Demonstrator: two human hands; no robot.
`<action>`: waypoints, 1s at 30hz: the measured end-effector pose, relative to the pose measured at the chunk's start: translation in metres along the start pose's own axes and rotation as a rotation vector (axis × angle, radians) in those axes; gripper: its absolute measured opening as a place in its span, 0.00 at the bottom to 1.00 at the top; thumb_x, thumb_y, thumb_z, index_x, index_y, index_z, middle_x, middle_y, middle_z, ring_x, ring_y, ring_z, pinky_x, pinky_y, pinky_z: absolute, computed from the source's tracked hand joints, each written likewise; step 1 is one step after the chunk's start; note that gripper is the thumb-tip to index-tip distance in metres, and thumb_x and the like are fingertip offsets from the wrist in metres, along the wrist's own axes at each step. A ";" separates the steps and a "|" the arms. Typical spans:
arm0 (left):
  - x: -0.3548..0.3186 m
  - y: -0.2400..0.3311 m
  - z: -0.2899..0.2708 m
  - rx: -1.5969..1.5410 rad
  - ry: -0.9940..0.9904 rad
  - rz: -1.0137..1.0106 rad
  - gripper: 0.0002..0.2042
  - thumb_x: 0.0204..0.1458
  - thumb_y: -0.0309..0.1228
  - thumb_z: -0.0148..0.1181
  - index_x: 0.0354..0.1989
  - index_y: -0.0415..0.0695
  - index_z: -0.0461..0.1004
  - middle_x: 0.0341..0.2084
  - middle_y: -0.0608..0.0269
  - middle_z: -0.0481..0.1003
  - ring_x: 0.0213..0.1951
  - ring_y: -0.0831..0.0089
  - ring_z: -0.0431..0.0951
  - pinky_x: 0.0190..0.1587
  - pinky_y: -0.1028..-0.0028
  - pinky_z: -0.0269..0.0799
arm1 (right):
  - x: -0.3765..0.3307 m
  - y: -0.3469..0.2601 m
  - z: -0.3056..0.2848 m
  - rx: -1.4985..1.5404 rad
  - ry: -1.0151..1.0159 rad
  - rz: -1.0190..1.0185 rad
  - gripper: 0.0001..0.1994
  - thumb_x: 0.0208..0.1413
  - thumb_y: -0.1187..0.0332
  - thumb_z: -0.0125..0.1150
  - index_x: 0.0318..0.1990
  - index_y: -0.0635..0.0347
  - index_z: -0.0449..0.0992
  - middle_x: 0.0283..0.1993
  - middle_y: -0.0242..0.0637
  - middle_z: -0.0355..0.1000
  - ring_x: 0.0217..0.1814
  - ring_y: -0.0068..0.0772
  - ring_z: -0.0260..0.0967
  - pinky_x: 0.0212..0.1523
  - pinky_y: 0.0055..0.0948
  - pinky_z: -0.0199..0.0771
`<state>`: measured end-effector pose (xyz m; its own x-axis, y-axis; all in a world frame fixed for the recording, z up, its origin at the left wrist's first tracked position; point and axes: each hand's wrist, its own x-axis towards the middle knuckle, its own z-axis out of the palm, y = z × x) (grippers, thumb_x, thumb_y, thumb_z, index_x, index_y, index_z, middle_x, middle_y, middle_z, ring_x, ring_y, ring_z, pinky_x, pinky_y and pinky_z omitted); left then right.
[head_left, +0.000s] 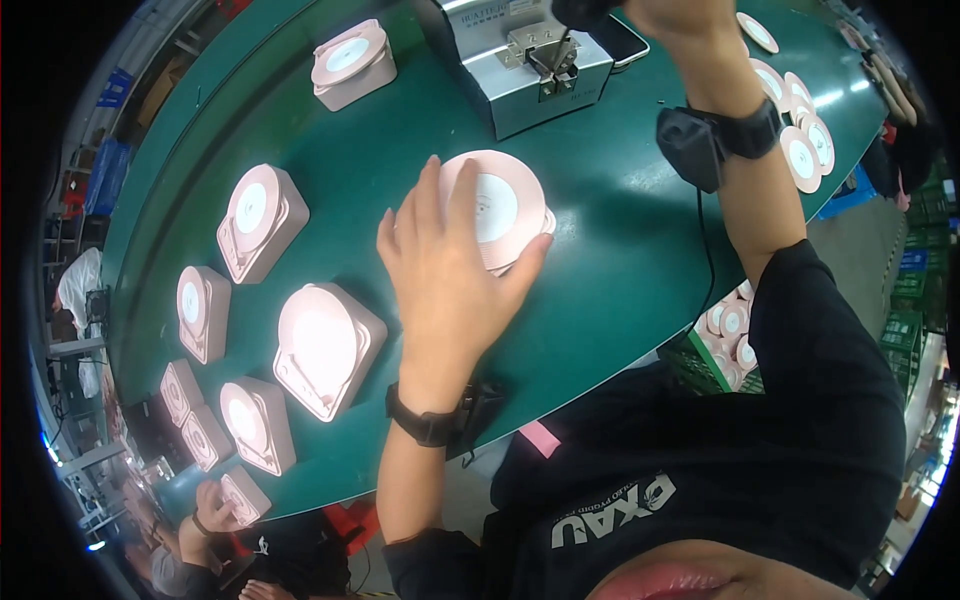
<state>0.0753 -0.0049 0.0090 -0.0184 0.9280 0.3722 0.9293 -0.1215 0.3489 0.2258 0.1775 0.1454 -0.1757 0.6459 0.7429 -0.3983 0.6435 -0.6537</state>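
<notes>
My left hand (pixel 440 260) lies over a pink record-player-shaped device (pixel 515 175) with a white-centred round disc. Its fingers cross the disc's left side and the thumb presses the lower right edge, so the hand grips it against the table. At the top edge, my right hand (pixel 685 15) is closed round a black screwdriver (pixel 585 12), partly cut off by the frame. The tool's thin shaft points down into the metal slot block (pixel 550 55) of a grey box-shaped screw feeder (pixel 530 95). Whether a screw sits on the tip is too small to tell.
Several similar pink devices (pixel 325 345) stand along the left of the green table (pixel 600 300). Loose pink discs (pixel 800 155) lie at the far right. A green crate (pixel 705 362) of discs stands below the edge. At lower left, another person's hand (pixel 213 508) touches a device.
</notes>
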 end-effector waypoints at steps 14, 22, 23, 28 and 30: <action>-0.004 -0.003 0.013 -0.239 0.115 0.002 0.39 0.42 0.45 0.79 0.62 0.38 0.73 0.67 0.41 0.68 0.65 0.43 0.69 0.65 0.47 0.61 | -0.022 -0.025 0.015 0.038 -0.185 0.221 0.17 0.64 0.60 0.66 0.29 0.63 0.76 0.20 0.32 0.70 0.16 0.23 0.66 0.20 0.25 0.68; -0.006 -0.001 0.016 -0.229 0.107 -0.006 0.40 0.40 0.44 0.80 0.62 0.39 0.73 0.66 0.45 0.69 0.66 0.47 0.68 0.66 0.48 0.60 | -0.048 0.005 0.037 0.160 -0.409 0.397 0.12 0.60 0.61 0.71 0.35 0.62 0.79 0.25 0.30 0.74 0.21 0.22 0.70 0.25 0.24 0.70; -0.005 0.000 0.017 -0.240 0.104 -0.009 0.40 0.40 0.44 0.80 0.62 0.39 0.73 0.67 0.46 0.68 0.66 0.47 0.68 0.66 0.48 0.60 | -0.052 -0.012 0.039 0.154 -0.352 0.300 0.11 0.59 0.63 0.73 0.35 0.61 0.79 0.26 0.29 0.74 0.23 0.21 0.71 0.27 0.24 0.69; -0.005 0.002 0.016 -0.245 0.090 -0.021 0.40 0.39 0.45 0.80 0.62 0.40 0.73 0.67 0.48 0.68 0.66 0.49 0.67 0.66 0.48 0.60 | -0.059 -0.024 0.046 0.195 -0.280 0.245 0.09 0.55 0.69 0.76 0.36 0.60 0.79 0.28 0.25 0.73 0.28 0.16 0.69 0.31 0.21 0.67; -0.005 0.002 0.015 -0.241 0.085 -0.025 0.41 0.39 0.45 0.80 0.62 0.40 0.73 0.67 0.49 0.68 0.66 0.49 0.67 0.66 0.48 0.60 | -0.061 -0.025 0.049 0.197 -0.275 0.256 0.09 0.55 0.69 0.76 0.36 0.60 0.79 0.28 0.24 0.73 0.29 0.15 0.69 0.31 0.21 0.66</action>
<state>0.0828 -0.0043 -0.0055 -0.0806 0.8998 0.4288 0.8136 -0.1892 0.5499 0.2025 0.1021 0.1233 -0.5144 0.6239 0.5883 -0.4701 0.3687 -0.8019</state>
